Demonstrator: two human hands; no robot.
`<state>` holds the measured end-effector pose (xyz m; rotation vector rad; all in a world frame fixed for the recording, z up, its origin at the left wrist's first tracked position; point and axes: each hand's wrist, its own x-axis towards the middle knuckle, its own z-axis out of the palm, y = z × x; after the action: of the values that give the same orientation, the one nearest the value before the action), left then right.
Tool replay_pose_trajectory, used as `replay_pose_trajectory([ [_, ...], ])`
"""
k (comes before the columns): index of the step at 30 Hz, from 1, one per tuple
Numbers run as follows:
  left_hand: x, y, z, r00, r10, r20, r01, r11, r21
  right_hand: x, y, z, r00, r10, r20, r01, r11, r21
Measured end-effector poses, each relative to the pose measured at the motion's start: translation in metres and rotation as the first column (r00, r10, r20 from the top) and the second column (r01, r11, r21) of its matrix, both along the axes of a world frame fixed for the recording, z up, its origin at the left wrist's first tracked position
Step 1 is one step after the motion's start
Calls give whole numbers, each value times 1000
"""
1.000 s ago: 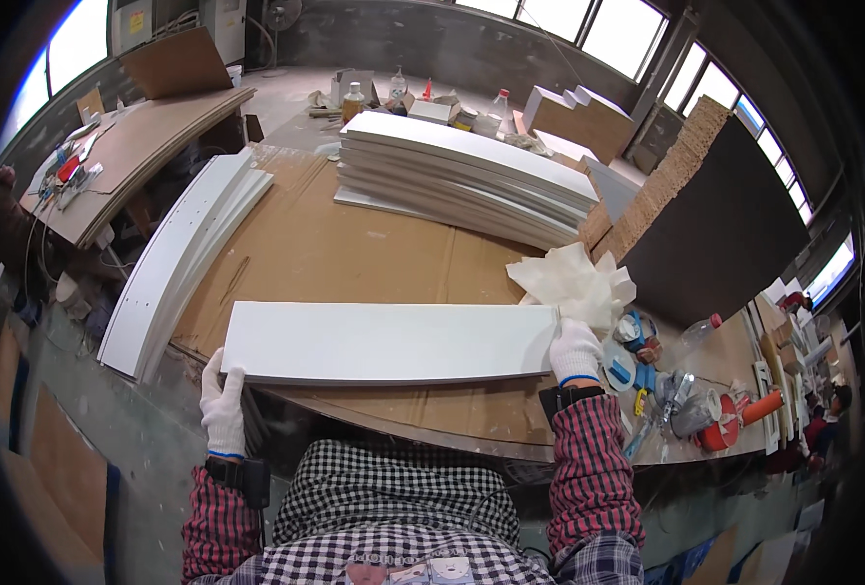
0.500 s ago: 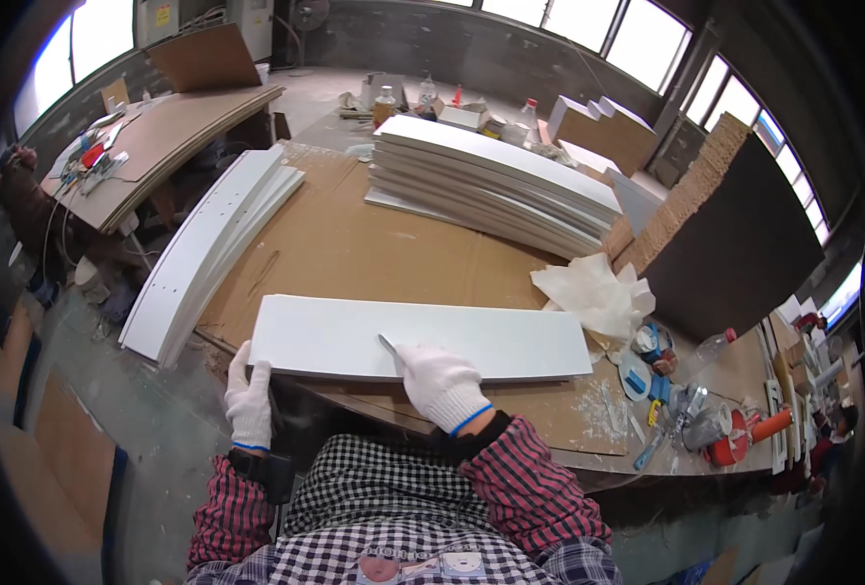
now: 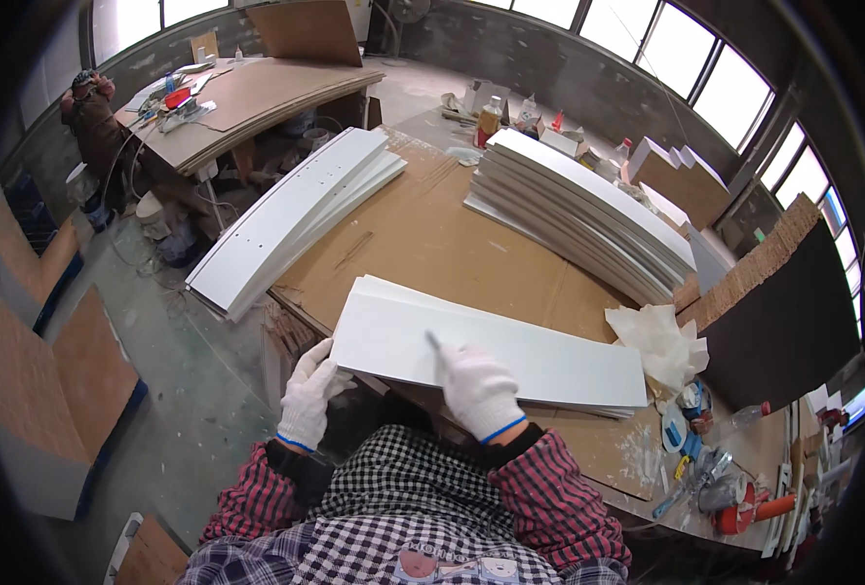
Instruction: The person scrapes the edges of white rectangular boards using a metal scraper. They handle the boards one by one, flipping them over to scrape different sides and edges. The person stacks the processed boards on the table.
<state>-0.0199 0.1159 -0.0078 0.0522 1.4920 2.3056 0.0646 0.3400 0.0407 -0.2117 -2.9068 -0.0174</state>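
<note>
A long white board (image 3: 539,366) lies across the near edge of the table, on top of another white board (image 3: 452,301) whose far edge peeks out. My gloved left hand (image 3: 306,398) is closed on the top board's left end, thumb above and fingers below the edge. In my gloved right hand (image 3: 479,388), a thin grey tool (image 3: 432,340) points up and left over the board's surface. Motion blurs its tip, so I cannot tell its exact kind or whether it touches the board.
White boards with small holes (image 3: 286,210) lie at the left. A taller stack of white boards (image 3: 578,210) stands at the back. Crumpled paper (image 3: 661,346), a dark panel (image 3: 783,312), an orange-red tool (image 3: 744,515) and a clear bottle (image 3: 744,417) are on the right.
My view has swung left, so the scene sits further right. The top board has turned slightly, and the board beneath now shows along its far edge. Both hands keep their holds.
</note>
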Motion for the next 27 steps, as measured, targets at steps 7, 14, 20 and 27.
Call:
replay_pose_trajectory([
  [7,-6,-15,-13,984,-137,114,134,990,33,-53,-5,9,999,-33,28,37,986,-165],
  [14,-7,-18,-23,986,-163,32,162,987,16,-70,-81,18,889,423,176,-383,897,-220],
  [20,-9,-38,-33,989,-122,84,123,992,-2,-46,-50,43,968,250,30,-230,927,-298],
  [27,-13,-31,-32,984,-142,105,142,990,15,-9,-39,36,959,283,-3,-280,947,-156],
])
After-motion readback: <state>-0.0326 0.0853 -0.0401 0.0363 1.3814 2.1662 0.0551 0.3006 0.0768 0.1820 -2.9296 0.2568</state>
